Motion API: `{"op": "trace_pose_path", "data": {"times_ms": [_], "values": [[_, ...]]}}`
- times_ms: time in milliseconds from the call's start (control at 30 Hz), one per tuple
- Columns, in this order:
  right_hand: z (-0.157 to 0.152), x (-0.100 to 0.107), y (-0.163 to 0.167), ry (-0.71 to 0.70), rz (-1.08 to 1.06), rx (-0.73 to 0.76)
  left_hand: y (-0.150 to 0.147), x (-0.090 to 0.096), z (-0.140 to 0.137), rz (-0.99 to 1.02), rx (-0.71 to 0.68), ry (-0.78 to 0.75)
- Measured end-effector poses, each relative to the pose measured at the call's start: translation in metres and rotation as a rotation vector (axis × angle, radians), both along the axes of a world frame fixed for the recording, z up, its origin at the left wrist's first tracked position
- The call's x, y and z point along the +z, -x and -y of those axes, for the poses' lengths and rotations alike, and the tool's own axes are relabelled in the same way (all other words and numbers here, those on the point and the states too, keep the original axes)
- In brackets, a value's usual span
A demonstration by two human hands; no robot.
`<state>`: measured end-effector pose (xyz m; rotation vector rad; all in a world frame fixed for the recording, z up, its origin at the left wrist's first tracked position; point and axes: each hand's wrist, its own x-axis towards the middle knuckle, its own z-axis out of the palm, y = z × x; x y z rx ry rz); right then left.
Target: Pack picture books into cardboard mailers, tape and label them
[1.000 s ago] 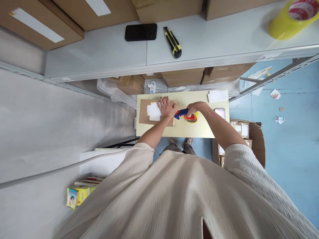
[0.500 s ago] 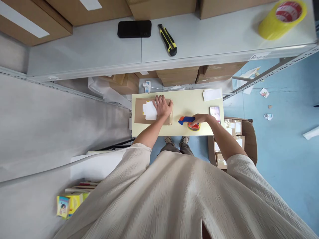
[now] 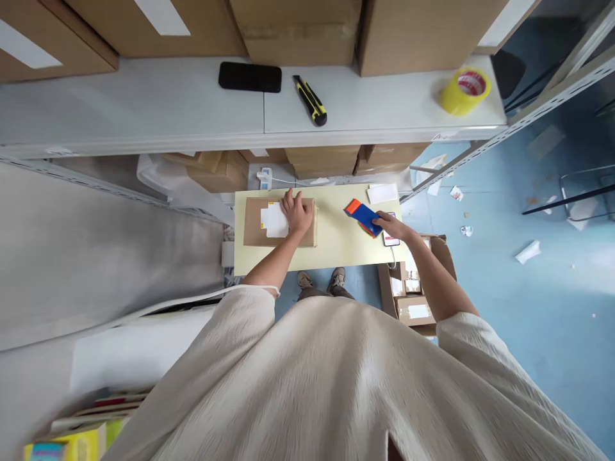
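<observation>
A cardboard box [image 3: 254, 224] with a white label [image 3: 276, 221] lies flat on the pale yellow table [image 3: 331, 253]. My left hand [image 3: 296, 214] rests on the right part of its top, fingers stretched out. In my right hand [image 3: 390, 224] is a blue and orange tape dispenser [image 3: 368, 216], gripped at its right end and tilted. Its orange end points up and left, toward the box, with a gap between them. Part of the tape roll is hidden under the blue body. Just beside the right hand lies a lit phone [image 3: 391, 239], partly covered by it.
On the grey shelf [image 3: 192, 121] ahead lie a black phone [image 3: 250, 77], a yellow and black utility knife [image 3: 310, 100] and a yellow tape roll [image 3: 464, 91], with cardboard boxes behind. White papers [image 3: 383, 193] sit at the table's back right. An open carton [image 3: 387, 288] of small boxes stands right.
My right hand has turned and raised the tape dispenser, so its blue body now shows broadside. The left hand stays on the box. My view has shifted.
</observation>
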<state>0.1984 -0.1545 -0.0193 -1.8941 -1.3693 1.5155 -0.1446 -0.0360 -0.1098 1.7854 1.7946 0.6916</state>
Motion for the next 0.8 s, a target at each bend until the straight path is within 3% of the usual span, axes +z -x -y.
{"op": "trace_pose_path", "data": {"times_ms": [167,267,333,467,567,700,800], "values": [[-0.024,0.079,-0.017,-0.4,0.189,0.077,0.026,0.012,0.002,0.105,-0.041,0.011],[-0.063,0.118,-0.022,-0.64,0.482,0.123,0.041,0.023,0.009,0.045,-0.108,0.018],[-0.097,0.133,-0.024,-0.748,0.661,0.143,0.052,0.029,0.016,-0.012,-0.137,0.02],[-0.164,0.14,-0.022,-0.849,0.811,0.122,0.078,0.035,0.031,-0.11,-0.133,0.036],[-0.196,0.138,-0.014,-0.823,0.875,0.13,0.103,0.037,0.04,-0.139,-0.116,0.055],[-0.21,0.14,0.0,-0.718,0.949,0.158,0.136,0.041,0.047,-0.169,-0.076,0.089],[-0.204,0.142,0.008,-0.759,0.948,0.111,0.152,0.044,0.05,-0.189,-0.062,0.112]]}}
